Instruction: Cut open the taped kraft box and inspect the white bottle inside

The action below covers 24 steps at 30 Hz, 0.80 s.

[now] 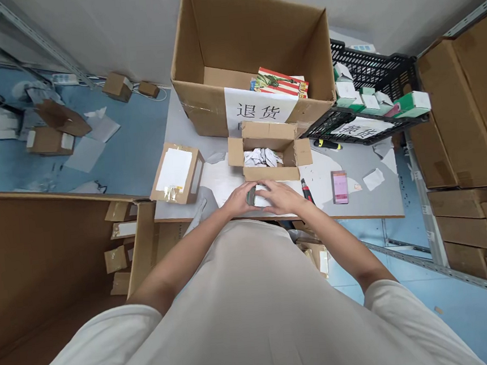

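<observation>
Curving inward, the left hand [239, 200] and right hand [283, 196] clasp a small white box [262, 200] between them.

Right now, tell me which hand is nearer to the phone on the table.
Right. The right hand is to the left of the phone, with the red-and-black cutter lying between them; the left hand is farther left, beyond the right hand.

Packet [262, 198] before the carton [272, 174], big box [205, 106] behind — parcel [177, 174] left; knife [307, 191], then phone [340, 187], right.
</observation>
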### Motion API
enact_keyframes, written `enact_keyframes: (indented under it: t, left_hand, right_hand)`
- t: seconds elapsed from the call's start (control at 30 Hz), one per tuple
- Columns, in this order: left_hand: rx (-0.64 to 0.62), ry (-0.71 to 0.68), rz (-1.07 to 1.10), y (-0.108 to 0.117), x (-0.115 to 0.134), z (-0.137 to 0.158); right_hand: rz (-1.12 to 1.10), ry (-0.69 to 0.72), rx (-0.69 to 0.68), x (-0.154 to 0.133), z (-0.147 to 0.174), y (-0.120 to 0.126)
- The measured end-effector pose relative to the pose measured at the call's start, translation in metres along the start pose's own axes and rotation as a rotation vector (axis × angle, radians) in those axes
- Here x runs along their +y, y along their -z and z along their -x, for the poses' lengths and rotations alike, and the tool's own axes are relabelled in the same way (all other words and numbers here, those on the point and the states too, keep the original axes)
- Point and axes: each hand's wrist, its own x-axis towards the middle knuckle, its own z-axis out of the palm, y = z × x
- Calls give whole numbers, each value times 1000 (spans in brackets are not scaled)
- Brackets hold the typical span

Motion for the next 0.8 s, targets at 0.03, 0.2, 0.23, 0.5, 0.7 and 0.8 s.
enact_keyframes:
  t: [0.03, 0.2, 0.23, 0.5, 0.7, 0.8]
  left_hand:
    - [-6, 10, -5, 0, -1, 0]
    - [-13, 24, -24, -3, -2, -3]
    - [-10, 24, -24, -4, -1, -4]
    - [-14, 34, -42, 1, 0, -4]
    - [-30, 69, -61, 1, 2, -3]
    - [-31, 63, -62, -1, 4, -4]
  right_hand:
    - [14, -13, -23, -1, -3, 1]
    - [45, -81, -93, -3, -16, 3]
    - [50, -81, -103, -3, -18, 4]
    - [-94, -20, 97, 9, 4, 10]
    - [13, -273, 377, 7, 56, -15]
    - [86, -388, 354, 1, 60, -26]
